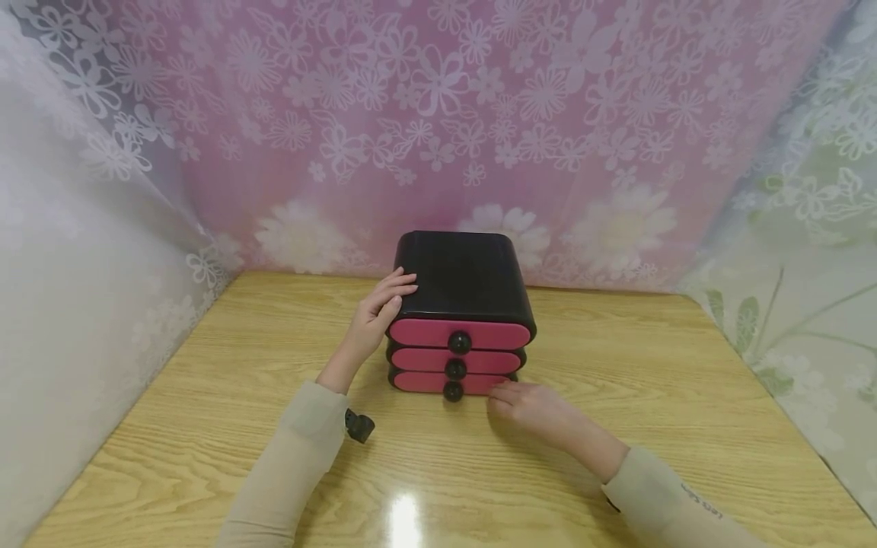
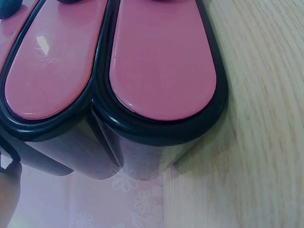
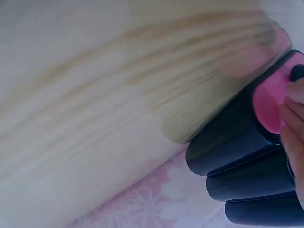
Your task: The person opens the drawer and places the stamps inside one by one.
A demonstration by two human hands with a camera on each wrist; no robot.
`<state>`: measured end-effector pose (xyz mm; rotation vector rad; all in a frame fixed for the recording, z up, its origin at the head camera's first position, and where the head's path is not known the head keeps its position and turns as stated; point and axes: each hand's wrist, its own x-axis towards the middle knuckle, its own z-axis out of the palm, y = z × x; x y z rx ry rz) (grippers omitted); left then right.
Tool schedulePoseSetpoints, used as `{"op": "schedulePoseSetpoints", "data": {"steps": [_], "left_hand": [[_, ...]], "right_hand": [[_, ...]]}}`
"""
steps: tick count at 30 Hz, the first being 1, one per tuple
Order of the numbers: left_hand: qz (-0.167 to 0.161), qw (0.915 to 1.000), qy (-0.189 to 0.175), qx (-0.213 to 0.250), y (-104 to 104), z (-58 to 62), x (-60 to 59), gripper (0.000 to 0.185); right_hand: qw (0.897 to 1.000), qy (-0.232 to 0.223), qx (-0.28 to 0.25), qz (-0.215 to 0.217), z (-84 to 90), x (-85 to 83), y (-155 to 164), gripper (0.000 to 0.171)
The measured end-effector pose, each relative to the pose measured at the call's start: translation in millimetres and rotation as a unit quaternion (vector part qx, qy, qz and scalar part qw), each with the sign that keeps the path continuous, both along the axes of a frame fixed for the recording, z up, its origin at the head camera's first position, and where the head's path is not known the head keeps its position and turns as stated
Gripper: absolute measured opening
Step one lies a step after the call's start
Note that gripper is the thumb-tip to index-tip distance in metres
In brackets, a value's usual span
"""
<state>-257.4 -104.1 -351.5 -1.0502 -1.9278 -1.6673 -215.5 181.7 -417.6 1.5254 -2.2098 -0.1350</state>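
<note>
A small black drawer unit [image 1: 466,274] with three pink drawer fronts and round black knobs stands on the table. My left hand [image 1: 380,308] rests along its upper left edge, fingers extended onto the top. Only a bit of that hand's thumb or finger [image 2: 8,194] enters the left wrist view, beside the casing. Low at the right end of the bottom drawer front [image 1: 418,382], my right hand [image 1: 530,403] has its fingertips against the pink surface. In the right wrist view, those fingers [image 3: 293,137] lie over the pink front near its knob [image 3: 298,72]. All drawers look closed.
The wood-grain table [image 1: 240,396] extends around the unit. A pink floral curtain [image 1: 438,137] hangs behind it, with pale floral sheets at both sides. A small black device [image 1: 359,426] sits at the left wrist.
</note>
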Motion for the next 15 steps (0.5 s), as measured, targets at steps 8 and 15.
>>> {"op": "schedulePoseSetpoints", "data": {"steps": [8,15], "left_hand": [[0.000,0.9997,-0.017,-0.017,0,0.9,2.7,0.030],[0.050,0.9972,-0.027,-0.048,-11,-2.7,12.0,0.034]], "right_hand": [[0.987,-0.078,-0.135,-0.030,14.0,13.1,3,0.018],[0.972,-0.046,-0.214,-0.091,40.0,38.2,12,0.055]]}}
